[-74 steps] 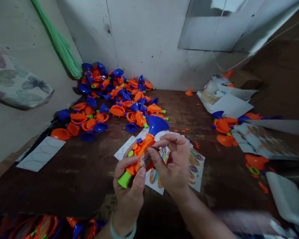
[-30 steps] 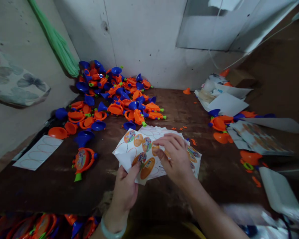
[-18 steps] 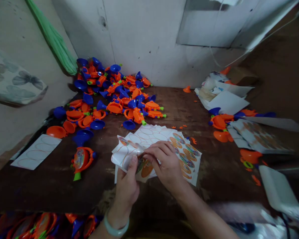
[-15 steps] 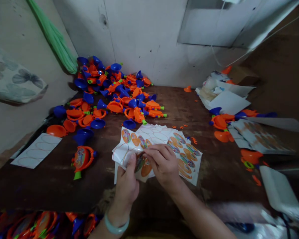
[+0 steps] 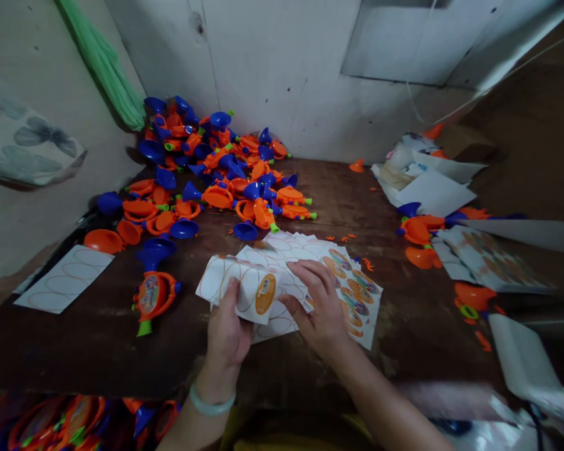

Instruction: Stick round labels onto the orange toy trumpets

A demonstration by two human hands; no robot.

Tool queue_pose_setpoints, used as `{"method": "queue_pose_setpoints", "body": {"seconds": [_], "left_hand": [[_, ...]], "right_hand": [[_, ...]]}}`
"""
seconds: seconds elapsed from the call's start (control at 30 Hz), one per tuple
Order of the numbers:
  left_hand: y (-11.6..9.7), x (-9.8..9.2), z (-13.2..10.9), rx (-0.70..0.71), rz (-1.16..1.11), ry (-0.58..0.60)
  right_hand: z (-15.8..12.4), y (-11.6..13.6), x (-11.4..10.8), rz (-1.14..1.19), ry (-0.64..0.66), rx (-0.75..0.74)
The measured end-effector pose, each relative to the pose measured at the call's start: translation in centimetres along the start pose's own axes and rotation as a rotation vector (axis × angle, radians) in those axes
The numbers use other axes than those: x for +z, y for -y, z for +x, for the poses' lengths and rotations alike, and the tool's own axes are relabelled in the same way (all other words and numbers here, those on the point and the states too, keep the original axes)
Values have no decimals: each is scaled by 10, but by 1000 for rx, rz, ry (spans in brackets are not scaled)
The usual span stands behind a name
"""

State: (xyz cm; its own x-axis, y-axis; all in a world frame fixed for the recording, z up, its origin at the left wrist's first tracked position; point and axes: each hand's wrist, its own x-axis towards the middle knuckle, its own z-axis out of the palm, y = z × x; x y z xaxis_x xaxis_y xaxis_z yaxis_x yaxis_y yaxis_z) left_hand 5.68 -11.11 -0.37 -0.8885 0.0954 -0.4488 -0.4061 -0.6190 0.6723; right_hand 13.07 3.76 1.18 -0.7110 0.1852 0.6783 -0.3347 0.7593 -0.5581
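My left hand [image 5: 229, 332], with a pale bangle at its wrist, grips a sticker sheet [image 5: 247, 287] between thumb and fingers. The sheet is bent over, showing mostly white surface with oval outlines and one orange oval sticker [image 5: 265, 294] at its right end. Just right of that sticker is my right hand [image 5: 317, 307], thumb and fingers apart, with nothing visible between them. Beneath both hands lie overlapping white sheets with oval outlines [image 5: 289, 249]. To their right is a sheet of orange and multicoloured oval stickers [image 5: 357, 294], partly covered by my right hand.
An orange and blue toy trumpet [image 5: 154, 295] with an oval label lies at left, beside a white outlined sheet [image 5: 66, 279]. A heap of similar toy trumpets [image 5: 216, 163] fills the back left. More sticker sheets [image 5: 493, 257] and papers [image 5: 435, 191] lie at right.
The sheet in my left hand has bent over and moved slightly left. My right hand has come off it, and its fingers have spread.
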Motion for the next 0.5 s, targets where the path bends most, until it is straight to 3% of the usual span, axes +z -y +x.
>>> {"method": "queue_pose_setpoints", "body": {"seconds": [0.1,0.23,0.5], "left_hand": [[6,0,-7,44,-6,64],[10,-3,-11,76,12,85],[9,0,-7,109,9,34]], "right_hand": [[1,-6,9,-13,57,86],[1,-9,17,75,26,196],[5,-11,28,-2,-74,-17]]}}
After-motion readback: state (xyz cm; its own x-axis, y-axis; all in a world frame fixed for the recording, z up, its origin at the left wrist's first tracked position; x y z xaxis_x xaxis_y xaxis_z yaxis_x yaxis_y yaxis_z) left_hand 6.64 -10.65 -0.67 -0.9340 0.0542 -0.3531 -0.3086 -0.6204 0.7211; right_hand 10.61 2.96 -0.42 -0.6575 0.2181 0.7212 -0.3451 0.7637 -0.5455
